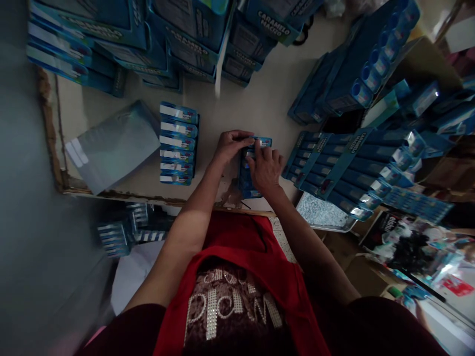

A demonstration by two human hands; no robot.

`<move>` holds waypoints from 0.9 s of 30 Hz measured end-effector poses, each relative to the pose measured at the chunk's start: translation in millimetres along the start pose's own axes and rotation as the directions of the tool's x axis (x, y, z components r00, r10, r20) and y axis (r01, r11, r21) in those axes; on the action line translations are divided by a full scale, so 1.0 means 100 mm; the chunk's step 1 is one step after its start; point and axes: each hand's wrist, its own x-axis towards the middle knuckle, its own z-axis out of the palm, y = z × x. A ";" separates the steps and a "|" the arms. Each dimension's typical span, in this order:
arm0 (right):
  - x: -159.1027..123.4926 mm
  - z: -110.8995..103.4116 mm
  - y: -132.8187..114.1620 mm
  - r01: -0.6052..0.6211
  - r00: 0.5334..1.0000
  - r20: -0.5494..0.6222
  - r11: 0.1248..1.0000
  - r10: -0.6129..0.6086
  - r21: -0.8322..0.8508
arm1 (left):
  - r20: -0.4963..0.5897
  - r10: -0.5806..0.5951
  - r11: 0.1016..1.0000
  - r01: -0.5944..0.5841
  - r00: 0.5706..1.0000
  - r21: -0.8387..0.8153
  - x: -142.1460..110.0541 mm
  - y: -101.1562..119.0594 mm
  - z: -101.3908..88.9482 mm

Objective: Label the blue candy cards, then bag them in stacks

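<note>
A wide, pale bench with a chipped brown edge [274, 84] is being covered along its far side by tall stacks of blue printed cardboard boxes [185, 44], while a broad block of long blue packs in bands [345, 158] is being held up to the right. A flat, clear plastic bag [118, 143] is being laid out at the left, just beside a column of six blue packs with white strips [176, 151]. Between these, near the front edge, a narrow blue box of small packs [245, 178] is being handled, its long axis being pointed from the body towards the far side. Its far end is being touched by the left hand [232, 147], whose thumb and forefinger are being brought together there; its upper face is being covered by the bent fingers of the nearer right hand [265, 168]. Whether either hand's fingers are gripping cannot be told.
</note>
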 end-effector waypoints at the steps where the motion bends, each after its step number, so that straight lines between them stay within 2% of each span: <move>1: 0.00 0.03 0.00 -0.012 1.000 0.007 1.000 0.012 0.005 | -0.001 0.010 1.000 -0.010 1.000 0.004 0.00 0.00 0.00; 5: 0.00 0.11 0.07 -0.088 0.996 -0.011 0.995 0.088 0.044 | 0.000 0.029 1.000 -0.029 1.000 0.009 -0.01 -0.02 -0.01; 8: 0.02 0.10 0.17 -0.065 0.996 -0.060 0.995 0.069 0.078 | 0.006 0.030 0.999 -0.031 1.000 0.009 0.02 -0.04 -0.02; 12: 0.08 -0.04 0.30 0.021 0.998 -0.064 0.998 -0.017 0.057 | 0.002 0.005 0.999 -0.005 1.000 0.033 0.07 -0.04 -0.02; 16: 0.14 -0.23 0.40 0.077 0.995 -0.062 0.995 -0.080 -0.056 | 0.072 -0.039 0.999 0.037 0.997 0.033 0.12 -0.03 0.07; 18: 0.21 -0.28 0.49 0.116 0.991 -0.055 0.988 -0.122 -0.101 | 0.093 -0.047 0.999 0.045 0.995 0.026 0.11 0.04 0.12; 20: 0.29 -0.30 0.58 0.077 0.990 -0.107 0.990 -0.089 -0.114 | 0.070 0.016 0.999 -0.019 0.997 0.037 -0.01 0.19 0.09; 22: 0.36 -0.32 0.63 -0.015 0.968 -0.249 0.997 -0.003 -0.071 | 0.032 0.207 0.973 -0.209 0.978 0.096 -0.32 0.42 -0.10; 23: 0.37 -0.32 0.60 -0.036 0.946 -0.324 0.999 0.028 -0.019 | -0.004 0.330 0.932 -0.325 0.944 0.160 -0.54 0.53 -0.29; 24: 0.37 -0.33 0.52 -0.020 0.925 -0.378 0.999 0.037 0.048 | -0.041 0.453 0.868 -0.430 0.891 0.249 -0.77 0.64 -0.56; 25: 0.35 -0.32 0.39 0.032 0.914 -0.406 0.992 0.020 0.122 | -0.126 0.543 0.798 -0.463 0.830 0.385 -1.00 0.72 -0.89; 26: 0.32 -0.32 0.21 0.116 0.914 -0.406 0.974 -0.029 0.193 | -0.291 0.580 0.758 -0.373 0.761 0.535 -1.21 0.77 -1.27; 27: 0.27 -0.31 -0.03 0.221 0.917 -0.383 0.941 -0.111 0.257 | -0.476 0.582 0.744 -0.196 0.660 0.638 -1.38 0.79 -1.67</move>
